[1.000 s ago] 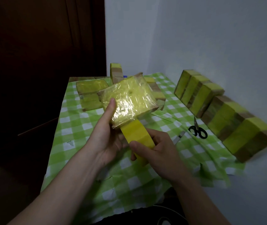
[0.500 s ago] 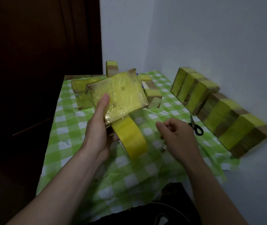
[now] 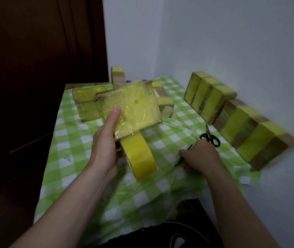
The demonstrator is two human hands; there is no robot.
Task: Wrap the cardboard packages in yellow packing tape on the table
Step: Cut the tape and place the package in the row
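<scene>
Package [image 3: 133, 108] gripped in left hand [image 3: 105, 145], tape roll [image 3: 139, 158] hanging below; right hand [image 3: 200, 158] apart, pinching slim tool [image 3: 190, 147].

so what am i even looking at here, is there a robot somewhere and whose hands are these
There is no robot here. A person wears a camera on the head, so the one picture looks forward and down at their own two bare hands. Below them lies a green checked tablecloth. The left hand holds a package wrapped in yellow tape, thumb on top. The tape roll hangs under it, joined by its strip. The right hand is down on the cloth, curled round a thin dark tool that I cannot identify, next to black scissors. A row of taped packages leans against the wall on the right, and more packages lie behind the held one.
</scene>
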